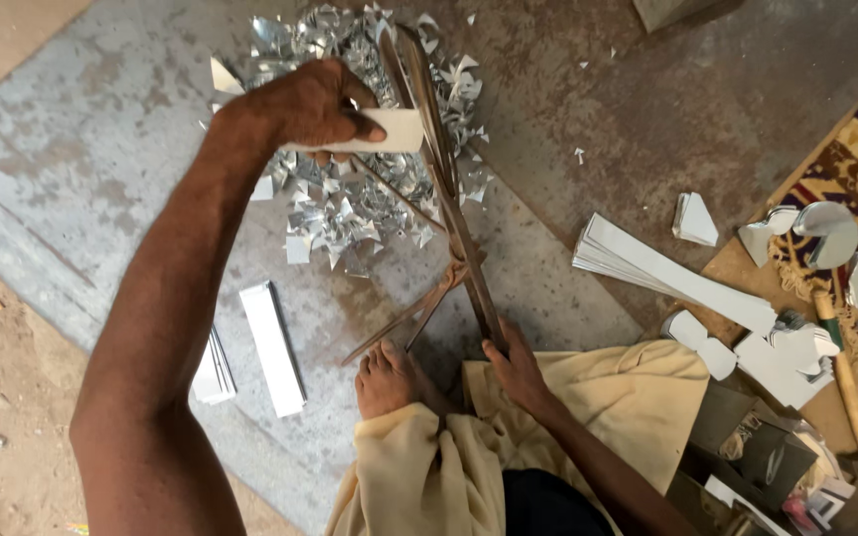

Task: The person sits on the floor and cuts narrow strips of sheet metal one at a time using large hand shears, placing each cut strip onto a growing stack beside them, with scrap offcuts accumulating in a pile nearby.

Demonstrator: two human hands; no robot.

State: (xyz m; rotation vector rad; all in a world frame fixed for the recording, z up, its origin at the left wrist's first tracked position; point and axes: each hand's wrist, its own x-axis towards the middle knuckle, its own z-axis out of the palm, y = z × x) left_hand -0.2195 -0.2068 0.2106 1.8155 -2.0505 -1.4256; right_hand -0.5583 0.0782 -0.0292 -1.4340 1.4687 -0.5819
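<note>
While the big shears (449,213) lie on the floor, pinned by a foot (387,379), the right hand (516,365) grips the upper handle for leverage, and the left hand (312,101) pinches a white strip (389,132) into the blades above scrap cuttings (350,203).

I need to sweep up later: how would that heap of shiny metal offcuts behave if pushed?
The offcut heap would probably scatter rather than slide whole, since the pieces lie loose. They look thin and light, and their jagged points may snag or cut.
</note>
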